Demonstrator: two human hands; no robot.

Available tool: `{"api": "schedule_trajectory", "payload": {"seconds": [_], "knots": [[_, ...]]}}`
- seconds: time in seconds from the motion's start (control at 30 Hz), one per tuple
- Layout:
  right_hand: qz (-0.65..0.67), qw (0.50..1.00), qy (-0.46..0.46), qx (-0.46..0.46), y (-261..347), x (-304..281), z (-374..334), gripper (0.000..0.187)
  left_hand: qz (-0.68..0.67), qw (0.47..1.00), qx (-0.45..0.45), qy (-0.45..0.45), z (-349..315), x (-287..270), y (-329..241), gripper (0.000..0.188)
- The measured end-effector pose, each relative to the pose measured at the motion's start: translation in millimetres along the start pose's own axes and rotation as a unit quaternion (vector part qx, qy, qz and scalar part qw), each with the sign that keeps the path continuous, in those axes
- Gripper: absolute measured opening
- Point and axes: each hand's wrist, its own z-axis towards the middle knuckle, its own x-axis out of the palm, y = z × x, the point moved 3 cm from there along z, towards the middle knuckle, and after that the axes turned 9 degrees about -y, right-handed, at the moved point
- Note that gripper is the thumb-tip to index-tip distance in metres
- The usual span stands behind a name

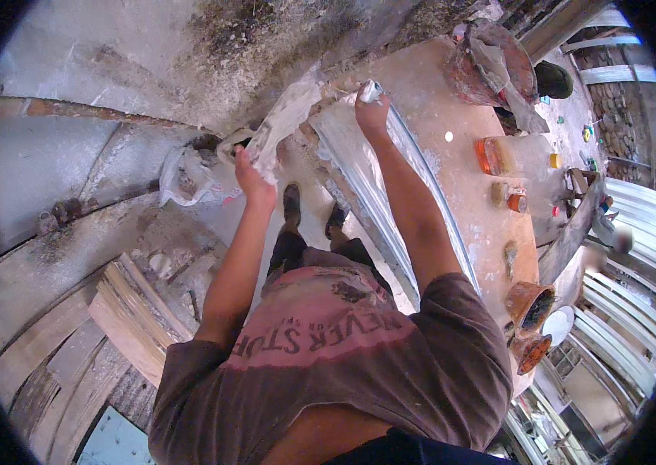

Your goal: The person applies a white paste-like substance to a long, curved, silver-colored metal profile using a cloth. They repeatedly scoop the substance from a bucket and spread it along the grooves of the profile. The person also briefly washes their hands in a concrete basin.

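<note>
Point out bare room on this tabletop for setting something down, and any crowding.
The tabletop is mostly bare between the long grooved piece and the bottles. Crowded: the far end, by the bucket; the right edge, by bottles and pots.

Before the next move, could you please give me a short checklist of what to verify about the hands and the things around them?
1. Left hand closed on the crumpled off-white sheet: ok.
2. Right hand closed on the small whitish piece: ok, though its material is unclear.
3. Right hand bearing on the long silvery ridged strip: cannot tell; the hand is over its far end, and any contact is hidden.
4. Strip apart from the clear plastic bottle with an orange lower part: ok.
5. Bottle's round yellow cap on: ok.
6. Dark footwear apart from the translucent white plastic bag: ok.
</note>
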Motion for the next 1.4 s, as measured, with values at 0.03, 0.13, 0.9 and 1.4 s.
{"api": "schedule_trajectory", "payload": {"seconds": [0.03, 0.13, 0.9, 1.4], "knots": [[0.046, 0.999, 0.000, -0.004, 1, -5, -6, 0.021, 0.004, 0.998, 0.020, -0.053, 1, 7, 12, 0.051], [0.066, 0.997, -0.002, -0.044, -5, -18, -30, 0.017, 0.009, 0.997, 0.045, -0.064, 15, 35, 34, 0.041], [0.022, 0.998, 0.010, 0.060, 1, -60, 47, 0.033, 0.254, 0.892, 0.371, -0.037, 43, 103, 96, 0.022], [0.105, 0.992, -0.015, 0.069, -12, -89, 10, 0.022, 0.312, 0.893, 0.323, -0.028, -6, 96, 110, 0.016]]}}
